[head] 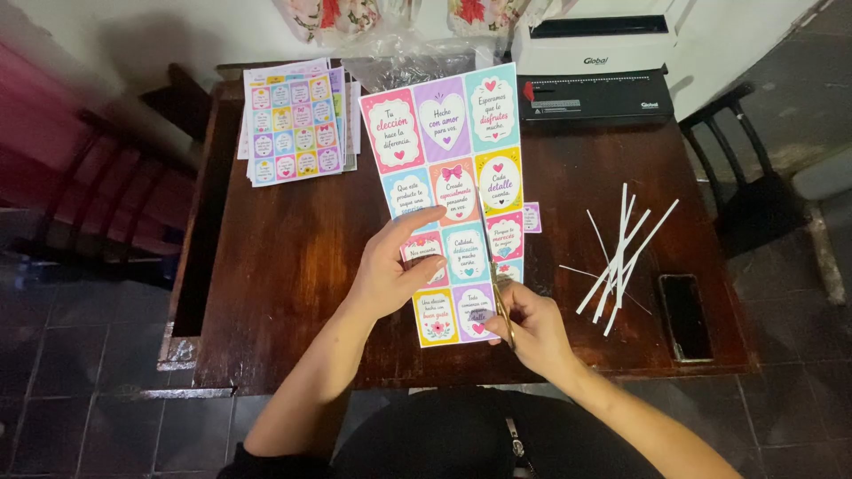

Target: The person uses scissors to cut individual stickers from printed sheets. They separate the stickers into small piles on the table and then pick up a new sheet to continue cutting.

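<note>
Pinched between thumb and fingers of the left hand (395,266), a sheet of colourful labels (453,191) is held up over the middle of the dark wooden table (293,266), while scissors (497,284) are gripped in the closed right hand (532,328) with the blades set into the sheet's lower right columns. Pink, purple, teal, yellow and orange rectangles with white oval or heart centres are printed on it; a stack of similar smaller-label sheets (293,124) is seen at the table's far left, white paper strips (621,257) and a black phone (685,317) at the right, and a black-and-white binding machine (596,71) at the far edge.
</note>
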